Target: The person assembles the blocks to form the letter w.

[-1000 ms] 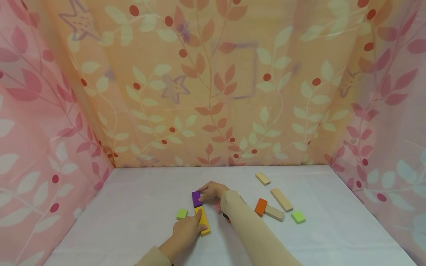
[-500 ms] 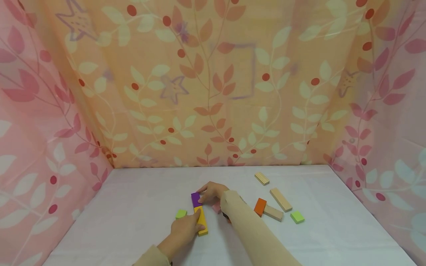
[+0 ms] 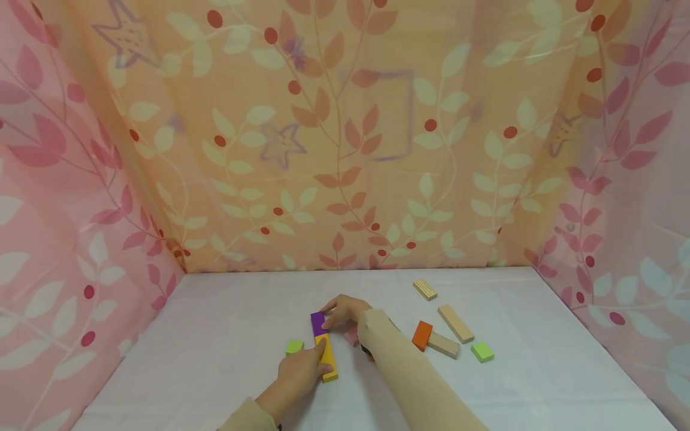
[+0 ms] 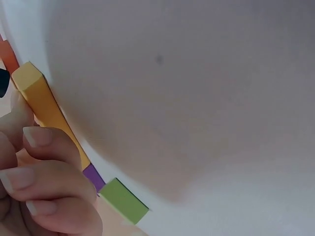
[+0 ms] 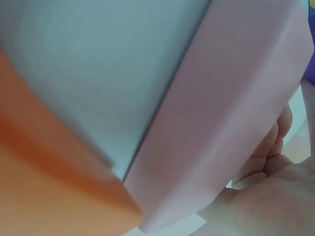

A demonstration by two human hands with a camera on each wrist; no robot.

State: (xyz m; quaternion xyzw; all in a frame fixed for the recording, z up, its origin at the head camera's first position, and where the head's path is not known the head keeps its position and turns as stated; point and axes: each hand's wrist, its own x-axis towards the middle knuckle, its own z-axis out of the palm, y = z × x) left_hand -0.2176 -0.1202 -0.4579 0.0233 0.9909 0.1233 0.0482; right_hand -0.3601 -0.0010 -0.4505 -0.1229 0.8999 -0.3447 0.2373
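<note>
A yellow block and a purple block lie end to end on the white cloth, seemingly touching. My left hand holds the yellow one, index finger along its top and thumb at its right side. In the left wrist view the other fingers are curled beside the yellow block. My right hand grips the purple block, thumb on its right side and fingers at its far end. A light green block sits just left of the left hand, partly covered by it. Beneath the right forearm is a pink block.
To the right lie an orange block, a plain wooden block against it, a longer wooden block, a ridged wooden piece and another green block. An orange block looms close in the right wrist view. Patterned curtains enclose the table.
The yellow block's near end has swung slightly left, bringing it closer into line with the purple block. Both hands keep their holds, and the view shifts a little.
</note>
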